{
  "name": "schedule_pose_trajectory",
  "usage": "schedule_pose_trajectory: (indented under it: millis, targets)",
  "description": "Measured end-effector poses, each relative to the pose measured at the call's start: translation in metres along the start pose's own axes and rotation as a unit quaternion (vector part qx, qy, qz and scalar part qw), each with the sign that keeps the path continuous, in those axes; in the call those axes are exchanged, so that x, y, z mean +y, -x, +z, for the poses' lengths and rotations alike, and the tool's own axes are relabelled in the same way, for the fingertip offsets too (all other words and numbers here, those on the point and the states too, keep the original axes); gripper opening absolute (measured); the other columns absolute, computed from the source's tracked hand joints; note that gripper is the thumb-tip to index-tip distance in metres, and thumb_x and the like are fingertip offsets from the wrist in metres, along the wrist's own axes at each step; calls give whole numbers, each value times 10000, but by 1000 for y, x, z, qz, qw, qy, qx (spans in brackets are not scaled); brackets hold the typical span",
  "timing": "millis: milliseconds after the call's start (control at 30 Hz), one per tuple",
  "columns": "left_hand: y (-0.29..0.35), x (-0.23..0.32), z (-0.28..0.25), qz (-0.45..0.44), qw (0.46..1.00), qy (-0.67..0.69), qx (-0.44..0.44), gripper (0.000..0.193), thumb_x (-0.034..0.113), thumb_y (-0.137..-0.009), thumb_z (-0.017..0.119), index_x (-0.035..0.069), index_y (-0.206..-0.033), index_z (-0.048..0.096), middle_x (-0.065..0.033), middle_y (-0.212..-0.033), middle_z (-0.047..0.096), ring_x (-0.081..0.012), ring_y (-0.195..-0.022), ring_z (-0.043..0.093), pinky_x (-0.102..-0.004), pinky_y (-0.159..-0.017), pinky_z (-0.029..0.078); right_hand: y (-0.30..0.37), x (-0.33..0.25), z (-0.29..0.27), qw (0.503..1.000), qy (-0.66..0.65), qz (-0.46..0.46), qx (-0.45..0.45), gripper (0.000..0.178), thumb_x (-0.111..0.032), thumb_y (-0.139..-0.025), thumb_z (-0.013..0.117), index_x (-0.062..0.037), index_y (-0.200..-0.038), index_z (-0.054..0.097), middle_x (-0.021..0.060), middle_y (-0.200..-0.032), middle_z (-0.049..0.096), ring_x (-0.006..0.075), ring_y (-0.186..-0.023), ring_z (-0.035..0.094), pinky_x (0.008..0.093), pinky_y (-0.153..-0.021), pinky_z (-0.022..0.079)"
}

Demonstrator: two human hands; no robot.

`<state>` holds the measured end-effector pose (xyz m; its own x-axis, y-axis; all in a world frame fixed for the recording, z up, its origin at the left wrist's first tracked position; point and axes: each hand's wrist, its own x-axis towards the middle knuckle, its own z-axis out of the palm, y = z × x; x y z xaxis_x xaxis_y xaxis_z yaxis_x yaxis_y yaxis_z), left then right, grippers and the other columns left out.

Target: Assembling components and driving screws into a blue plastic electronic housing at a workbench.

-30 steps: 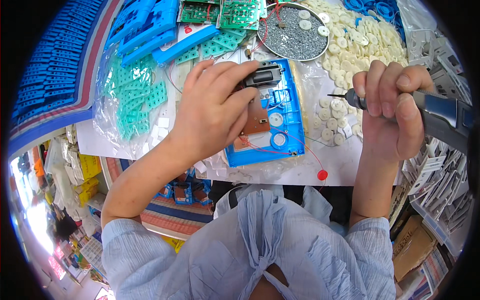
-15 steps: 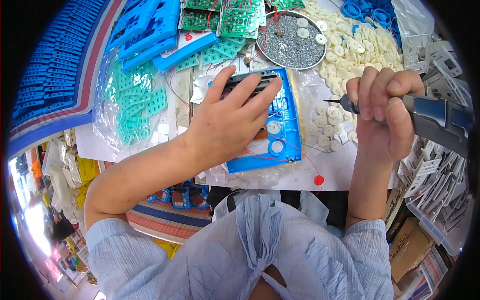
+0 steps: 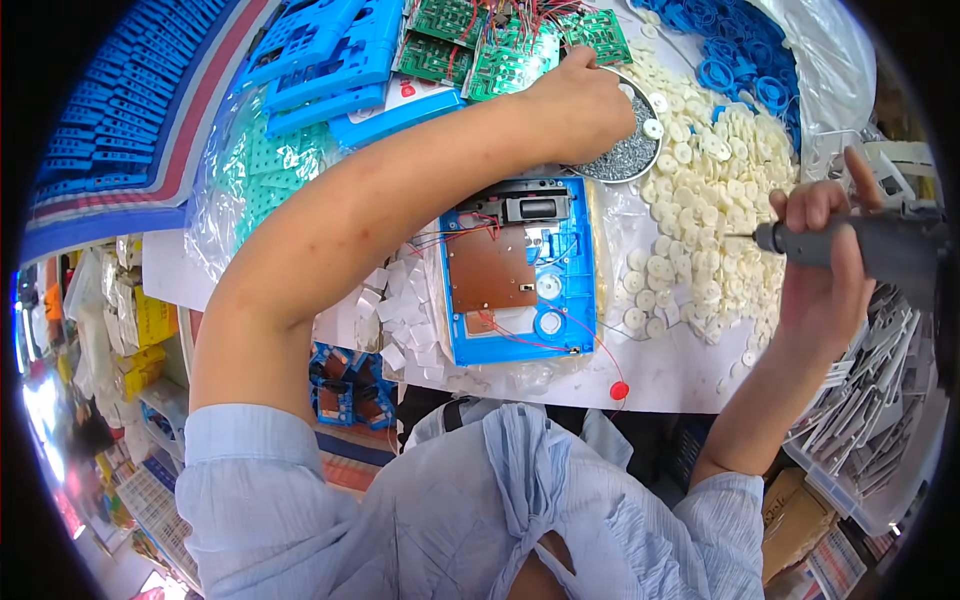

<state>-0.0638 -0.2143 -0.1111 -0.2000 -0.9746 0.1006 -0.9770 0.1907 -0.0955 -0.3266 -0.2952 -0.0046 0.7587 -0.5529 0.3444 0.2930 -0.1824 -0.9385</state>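
Note:
My left hand [image 3: 585, 112] reaches across to the round tray [image 3: 655, 148] of small grey screws [image 3: 628, 160]. Its fingers are curled down at the screws, and the fingertips are hidden behind the hand. In my right hand [image 3: 822, 300] is a dark electric screwdriver [image 3: 900, 250], its thin bit pointing left over the pile of cream discs. The blue plastic housing [image 3: 586, 270] lies open in front of me. Inside it are a brown circuit board [image 3: 490, 268], a black mechanism [image 3: 535, 207] and white round parts. A red disc [image 3: 620, 390] trails from it on thin wires.
Many cream discs [image 3: 720, 170] spread across the right of the table. Green circuit boards [image 3: 510, 62] and blue housings [image 3: 330, 50] are stacked at the back. Teal pieces [image 3: 265, 175] lie bagged at left. White plastic parts [image 3: 860, 390] fill a bin on the right.
My left hand has left the black mechanism in the blue housing and moved up and right to the screw tray. My right hand has shifted right and slightly down with the electric screwdriver.

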Motion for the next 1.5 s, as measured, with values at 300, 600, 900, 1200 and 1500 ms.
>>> schedule_pose_trajectory:
  millis: [300,600,900,1200,1500]
  targets:
    - [3,-1,-18,-12,994,65,90,211,216,-865,605,130,-741,753,-36,-808,739,-243,-838,694,-525,-909,402,-20,-13,24,995,21,-15,-98,620,-253,-1003,578,-32,-1542,366,56,-939,508,215,-907,511,533,-1002,449]
    - [123,40,-47,-82,923,292,238,80,123,-847,752,164,-913,736,23,-825,667,-184,-867,618,-445,-993,327,-32,27,103,955,-201,-110,-187,456,-317,-1038,538,-135,-1455,503,-58,-726,498,100,-667,453,324,-717,408]
    - [144,37,-43,-128,901,333,248,127,115,-801,785,166,-909,740,23,-812,660,-184,-844,614,-451,-964,324,-45,40,124,940,-208,-96,-253,444,-358,-1035,580,-139,-1411,494,-55,-715,511,102,-671,462,320,-692,420]
    - [156,55,-37,-200,945,188,176,243,324,-765,834,173,-933,746,69,-1021,689,-183,-1054,595,-562,-1061,262,-40,61,135,978,-165,-66,-114,328,-211,-995,605,-54,-1272,527,-2,-687,500,118,-629,475,326,-627,445]
    - [155,57,-33,-216,938,194,191,208,314,-789,815,176,-932,752,83,-1009,683,-180,-1069,585,-580,-1074,246,-40,86,138,988,-139,-45,-46,218,-70,-905,725,1,-1029,561,56,-754,615,82,-590,541,238,-547,460]
